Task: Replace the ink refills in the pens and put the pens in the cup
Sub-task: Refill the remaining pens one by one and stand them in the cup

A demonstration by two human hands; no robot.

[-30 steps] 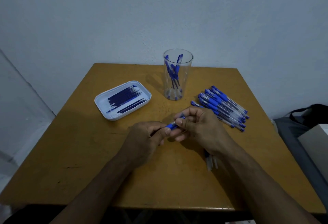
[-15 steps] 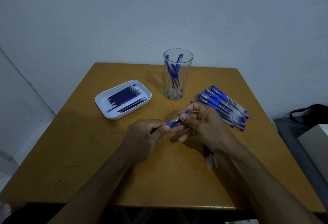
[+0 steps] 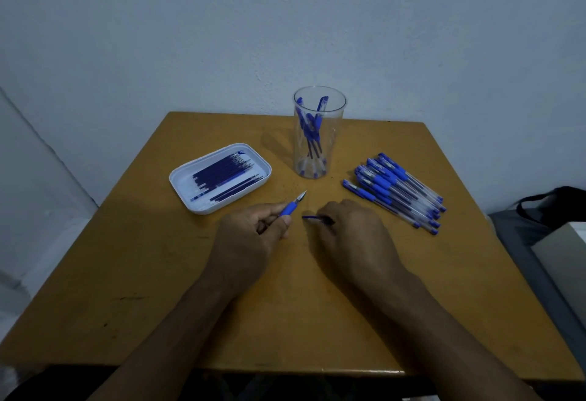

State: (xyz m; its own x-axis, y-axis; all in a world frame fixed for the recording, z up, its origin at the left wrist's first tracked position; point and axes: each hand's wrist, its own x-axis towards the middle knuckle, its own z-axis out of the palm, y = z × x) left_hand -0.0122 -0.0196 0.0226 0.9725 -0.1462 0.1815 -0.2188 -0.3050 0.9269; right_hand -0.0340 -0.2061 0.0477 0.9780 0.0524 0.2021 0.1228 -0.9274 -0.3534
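Note:
My left hand [image 3: 250, 235] grips a pen [image 3: 292, 207] by its barrel; the blue grip and metal tip stick out toward the cup. My right hand [image 3: 352, 238] lies low over the table just to the right and pinches a slim dark blue piece [image 3: 312, 218]; whether it is a cap or a refill I cannot tell. A clear cup [image 3: 318, 137] holding several blue pens stands at the back centre. A white tray [image 3: 182, 183] of dark refills [image 3: 223, 175] sits at the left. A pile of blue pens [image 3: 396, 189] lies at the right.
The wooden table [image 3: 158, 273] stands against a pale wall. A grey surface with a black bag [image 3: 558, 207] and a pale box [image 3: 564, 254] lies off the table's right edge. My right forearm covers part of the table near the front right.
My hands, joined on the pen before, have drawn apart. The left keeps the pen, its tip now bare, and the right has pulled away with the slim dark blue piece and dropped toward the table.

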